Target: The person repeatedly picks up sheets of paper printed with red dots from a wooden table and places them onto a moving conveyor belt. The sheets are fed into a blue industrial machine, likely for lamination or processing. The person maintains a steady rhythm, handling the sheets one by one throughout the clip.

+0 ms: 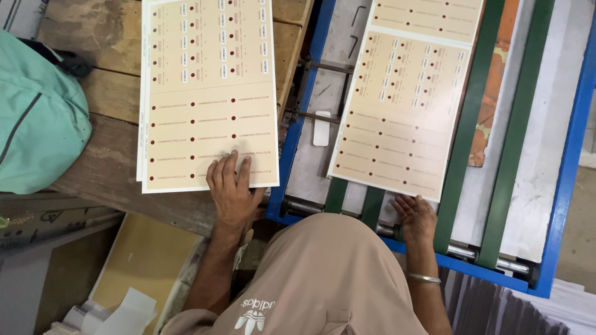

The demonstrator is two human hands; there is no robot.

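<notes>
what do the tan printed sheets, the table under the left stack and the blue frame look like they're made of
Printed sheets: likely thin matte card or paper; flat, crisp white-edged borders, stacked.
Table: bare, worn wood; grain and plank seams show.
Blue frame: probably painted metal, with shiny steel-looking rollers at its near end.

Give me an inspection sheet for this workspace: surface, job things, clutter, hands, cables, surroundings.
Surface: worn wooden bench beside a blue-framed feed table with green belts.
Job things: stack of printed beige sheets on the bench; one printed sheet on the belts.
Clutter: white tab on the feed table.
Hands: left hand flat on the stack; right hand at the sheet's near edge.
Cables: nothing seen.
Surroundings: teal bag, paper scraps below.
</notes>
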